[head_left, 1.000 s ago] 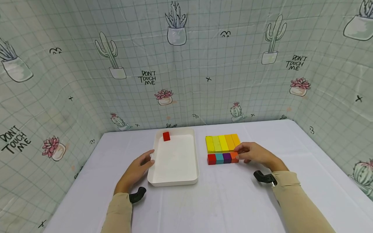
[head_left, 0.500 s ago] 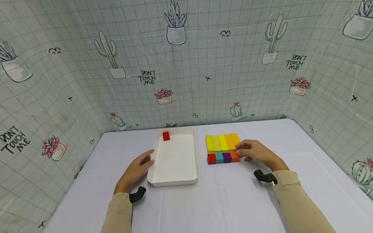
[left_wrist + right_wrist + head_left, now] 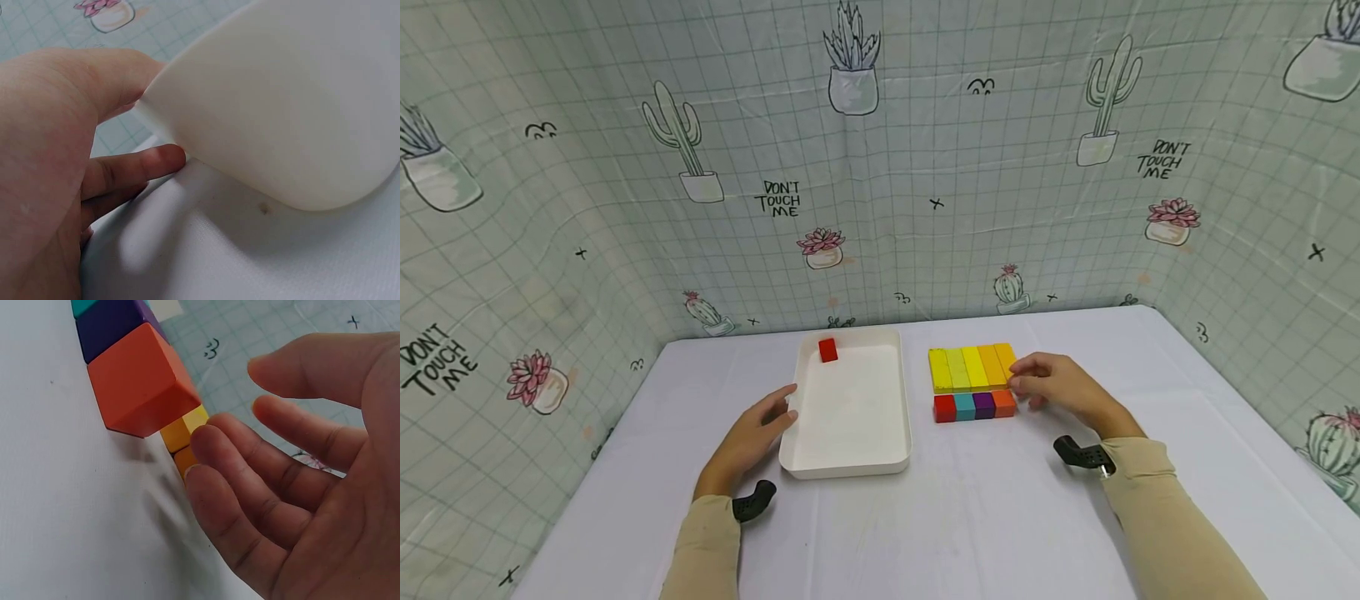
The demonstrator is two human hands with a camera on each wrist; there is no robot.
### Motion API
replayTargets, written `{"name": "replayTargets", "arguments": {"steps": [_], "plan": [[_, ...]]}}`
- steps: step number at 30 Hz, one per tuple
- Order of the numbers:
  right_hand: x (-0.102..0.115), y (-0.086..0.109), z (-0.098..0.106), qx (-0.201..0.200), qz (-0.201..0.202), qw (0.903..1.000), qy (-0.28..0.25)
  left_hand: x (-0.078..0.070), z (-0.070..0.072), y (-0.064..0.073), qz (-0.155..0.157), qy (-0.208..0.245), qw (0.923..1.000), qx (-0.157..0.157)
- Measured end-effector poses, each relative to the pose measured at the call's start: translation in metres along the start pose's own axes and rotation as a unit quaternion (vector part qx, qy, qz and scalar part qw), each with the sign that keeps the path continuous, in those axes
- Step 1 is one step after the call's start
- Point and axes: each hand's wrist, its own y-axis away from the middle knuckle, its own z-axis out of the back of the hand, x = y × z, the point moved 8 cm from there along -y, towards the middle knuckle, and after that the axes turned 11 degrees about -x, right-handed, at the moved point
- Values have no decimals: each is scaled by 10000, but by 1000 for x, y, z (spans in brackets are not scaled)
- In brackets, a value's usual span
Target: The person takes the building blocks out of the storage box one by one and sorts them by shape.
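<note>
My left hand (image 3: 748, 437) rests against the left wall of a white tray (image 3: 850, 467); in the left wrist view its fingertips touch the tray's outer side (image 3: 269, 106). One red cube (image 3: 828, 350) sits in the tray's far left corner. Right of the tray lies a row of cubes: red (image 3: 945, 408), teal (image 3: 964, 407), purple (image 3: 983, 406) and orange (image 3: 1003, 403). Behind it, yellow blocks (image 3: 961, 369) stand side by side. My right hand (image 3: 1063, 387) is at the right end of both rows, fingers loosely bent with nothing between them, close beside the orange cube (image 3: 134, 381).
A white cloth covers the table (image 3: 865, 542). The patterned fabric backdrop (image 3: 880, 208) rises behind the table and along both sides. Each wrist wears a black camera band, like the one on the right arm (image 3: 1081, 455).
My right hand has drawn slightly back and away from the orange cube, toward the right end of the yellow blocks. The left hand, the tray and the cubes keep their places.
</note>
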Motion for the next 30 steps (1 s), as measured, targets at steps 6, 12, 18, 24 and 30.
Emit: {"name": "replayTargets", "arguments": {"steps": [6,12,18,24,30], "plan": [[4,-1,3,-200,2,9998,-94,-1,0,1,-37,-4,10000,0],[6,-2,4,-402,-193,9989,-170,-1,1,1,-47,3,10000,-5],[12,-1,3,-451,-156,9986,-231,-2,2,0,-60,-20,10000,-16],[16,0,-1,-374,-82,9988,-316,0,1,-1,3,8,10000,-43],[17,-3,-7,-250,7,9992,-306,2,-1,-2,12,83,10000,-19]]}}
